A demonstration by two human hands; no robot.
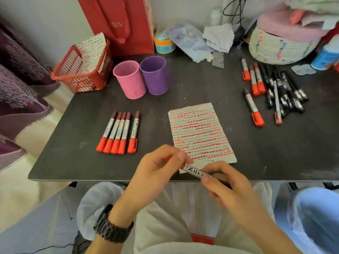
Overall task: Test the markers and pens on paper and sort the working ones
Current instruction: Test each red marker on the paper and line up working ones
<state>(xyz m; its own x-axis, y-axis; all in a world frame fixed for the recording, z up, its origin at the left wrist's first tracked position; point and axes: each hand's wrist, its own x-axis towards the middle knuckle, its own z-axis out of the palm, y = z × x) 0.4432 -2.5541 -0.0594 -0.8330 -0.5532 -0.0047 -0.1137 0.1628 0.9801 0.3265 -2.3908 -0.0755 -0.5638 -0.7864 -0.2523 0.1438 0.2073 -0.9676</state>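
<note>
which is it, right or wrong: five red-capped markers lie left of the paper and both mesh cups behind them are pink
Wrong on the cups: the head view shows a pink cup and a purple cup. The rest holds.

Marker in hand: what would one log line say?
left hand: pinches marker at red end | right hand: grips barrel | paper: red strokes | row: five markers

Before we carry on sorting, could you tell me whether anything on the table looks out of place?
Nothing looks spilled or broken. The pile of pens on the right is a jumble, crossing one another, with one marker lying apart, unlike the neat row on the left. The sheet is nearly full of red marks.
</note>
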